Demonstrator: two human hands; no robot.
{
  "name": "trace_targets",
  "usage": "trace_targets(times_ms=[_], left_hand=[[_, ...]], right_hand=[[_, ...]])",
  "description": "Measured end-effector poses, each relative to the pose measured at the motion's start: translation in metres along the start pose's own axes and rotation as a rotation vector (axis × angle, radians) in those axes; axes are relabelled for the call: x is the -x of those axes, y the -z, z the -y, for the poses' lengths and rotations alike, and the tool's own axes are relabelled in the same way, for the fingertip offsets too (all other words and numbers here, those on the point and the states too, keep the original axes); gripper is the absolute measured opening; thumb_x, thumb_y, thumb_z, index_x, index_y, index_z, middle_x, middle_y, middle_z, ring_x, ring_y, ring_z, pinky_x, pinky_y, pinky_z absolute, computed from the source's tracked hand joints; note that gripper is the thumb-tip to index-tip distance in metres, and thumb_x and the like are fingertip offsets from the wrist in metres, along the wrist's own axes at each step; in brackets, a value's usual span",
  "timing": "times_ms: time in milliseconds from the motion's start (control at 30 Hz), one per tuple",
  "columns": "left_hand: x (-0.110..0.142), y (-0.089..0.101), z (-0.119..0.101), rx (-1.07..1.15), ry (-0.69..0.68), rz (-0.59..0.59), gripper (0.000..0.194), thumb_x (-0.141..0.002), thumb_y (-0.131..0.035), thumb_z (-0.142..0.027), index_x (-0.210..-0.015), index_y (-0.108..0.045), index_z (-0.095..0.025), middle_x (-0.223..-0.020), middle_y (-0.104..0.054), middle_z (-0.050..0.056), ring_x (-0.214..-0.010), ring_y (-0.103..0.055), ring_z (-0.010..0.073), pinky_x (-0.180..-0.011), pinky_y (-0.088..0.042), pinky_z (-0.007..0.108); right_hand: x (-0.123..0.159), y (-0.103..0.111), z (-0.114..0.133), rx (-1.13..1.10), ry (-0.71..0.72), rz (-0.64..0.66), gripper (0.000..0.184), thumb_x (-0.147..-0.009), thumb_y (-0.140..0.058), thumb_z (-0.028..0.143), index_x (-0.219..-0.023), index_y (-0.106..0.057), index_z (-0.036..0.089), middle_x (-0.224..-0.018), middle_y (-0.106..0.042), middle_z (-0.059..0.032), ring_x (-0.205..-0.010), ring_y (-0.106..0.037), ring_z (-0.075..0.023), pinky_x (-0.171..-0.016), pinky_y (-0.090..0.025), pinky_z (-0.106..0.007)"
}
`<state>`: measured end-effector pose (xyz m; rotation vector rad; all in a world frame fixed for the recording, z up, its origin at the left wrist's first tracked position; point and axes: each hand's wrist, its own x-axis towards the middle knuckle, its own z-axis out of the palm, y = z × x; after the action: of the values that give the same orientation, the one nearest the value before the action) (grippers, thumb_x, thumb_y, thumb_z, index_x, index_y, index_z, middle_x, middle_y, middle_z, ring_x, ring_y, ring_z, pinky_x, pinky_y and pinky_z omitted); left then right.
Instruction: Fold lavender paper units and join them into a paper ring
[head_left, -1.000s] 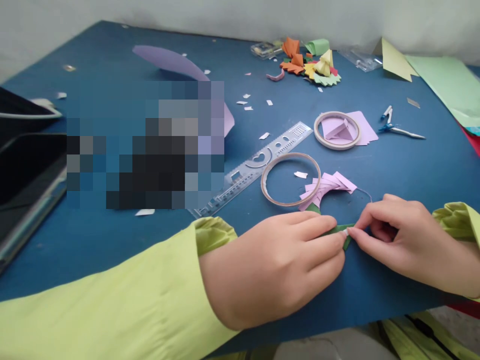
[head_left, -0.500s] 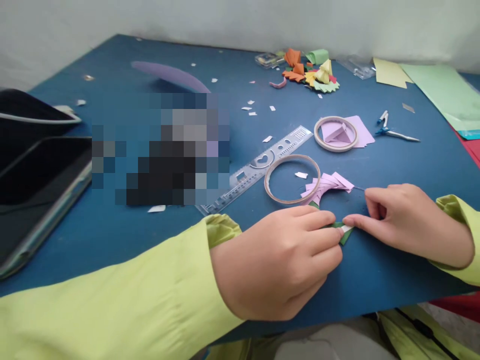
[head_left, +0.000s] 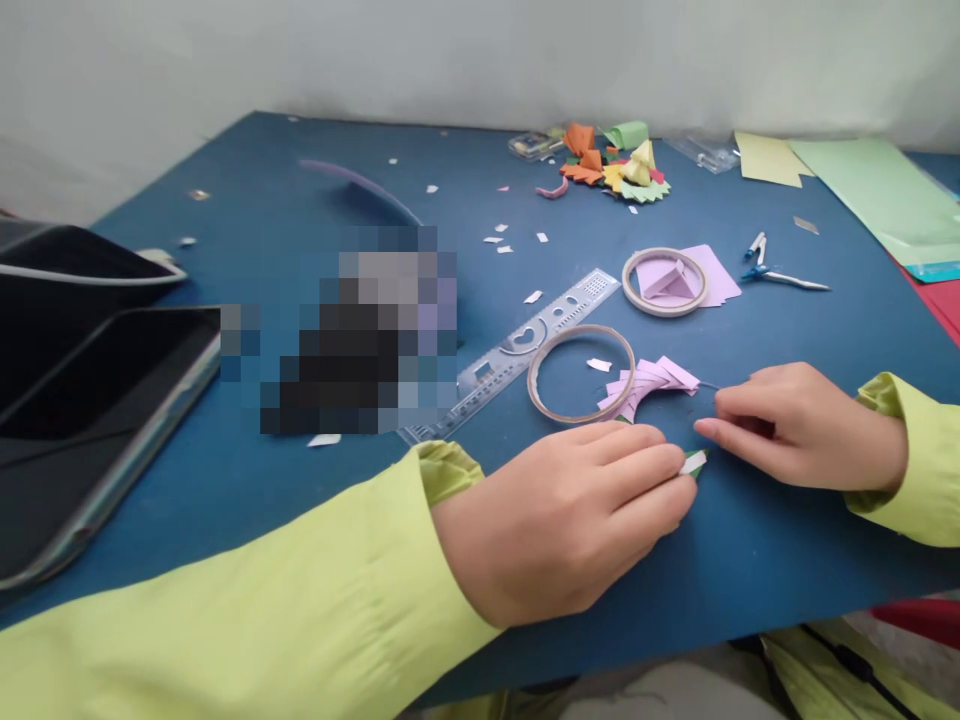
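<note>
My left hand (head_left: 574,525) is closed on a small green paper piece (head_left: 700,467), most of which its fingers cover. A white strip, apparently tape, (head_left: 693,462) lies along the green paper just beyond the fingertips. To the right, my right hand (head_left: 806,428) rests at the table with thumb and curled index finger a little apart, nothing visible between them. Behind both hands, a curved row of overlapping lilac folded paper pieces (head_left: 652,382) lies on the table. From its right end a thin bluish line runs to my right index finger; what it is I cannot tell.
A tape ring (head_left: 531,385) touches the lilac row; another (head_left: 626,290) sits on lilac paper squares (head_left: 721,272). A clear ruler (head_left: 491,370), a blue-and-white compass-like tool (head_left: 787,278), orange and yellow folded papers (head_left: 589,160), green sheets (head_left: 874,190) and a dark phone-like device (head_left: 105,400) lie around.
My right hand has drawn slightly back from the green paper, and its thumb no longer touches the white strip. My left hand keeps the paper. The camera view has shifted a little.
</note>
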<state>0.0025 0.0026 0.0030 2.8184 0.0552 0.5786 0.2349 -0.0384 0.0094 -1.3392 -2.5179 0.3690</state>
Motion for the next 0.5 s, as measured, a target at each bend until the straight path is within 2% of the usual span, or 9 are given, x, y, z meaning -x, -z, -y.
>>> trace_targets(times_ms=[133, 300, 400, 500], left_hand=[[-0.001, -0.003, 0.000, 0.086, 0.118, 0.007, 0.026, -0.096, -0.041, -0.017, -0.115, -0.055, -0.005, -0.107, -0.063, 0.016, -0.101, -0.057, 0.0259, -0.092, -0.049, 0.041], [0.001, -0.001, -0.007, 0.388, 0.205, 0.008, 0.029, -0.089, -0.049, -0.008, -0.117, -0.057, -0.012, -0.105, -0.060, 0.012, -0.097, -0.056, 0.0190, -0.090, -0.050, 0.031], [0.000, 0.006, -0.015, 0.506, 0.208, -0.086, 0.028, -0.087, -0.051, -0.006, -0.114, -0.059, -0.013, -0.104, -0.060, 0.011, -0.095, -0.057, 0.0183, -0.090, -0.050, 0.031], [-0.004, 0.019, -0.016, 0.494, 0.241, -0.218, 0.027, -0.086, -0.052, -0.004, -0.108, -0.059, -0.017, -0.102, -0.059, 0.008, -0.094, -0.058, 0.0157, -0.086, -0.052, 0.028]], right_hand=[[0.000, -0.010, -0.005, 0.035, 0.125, -0.118, 0.034, -0.096, -0.043, 0.024, -0.063, -0.036, 0.021, -0.052, -0.039, 0.0058, -0.047, -0.033, -0.0103, -0.055, -0.029, -0.027], [-0.002, -0.015, -0.014, 0.062, 0.207, -0.242, 0.032, -0.095, -0.045, 0.021, -0.064, -0.040, 0.020, -0.052, -0.042, 0.0054, -0.046, -0.033, -0.0100, -0.053, -0.026, -0.028], [-0.002, -0.014, -0.019, 0.056, 0.206, -0.298, 0.035, -0.097, -0.042, 0.029, -0.063, -0.042, 0.021, -0.050, -0.040, 0.0049, -0.046, -0.034, -0.0105, -0.052, -0.029, -0.027], [-0.002, -0.011, -0.024, 0.064, 0.165, -0.389, 0.044, -0.101, -0.031, 0.040, -0.063, -0.045, 0.021, -0.051, -0.044, 0.0020, -0.048, -0.038, -0.0121, -0.053, -0.032, -0.027]])
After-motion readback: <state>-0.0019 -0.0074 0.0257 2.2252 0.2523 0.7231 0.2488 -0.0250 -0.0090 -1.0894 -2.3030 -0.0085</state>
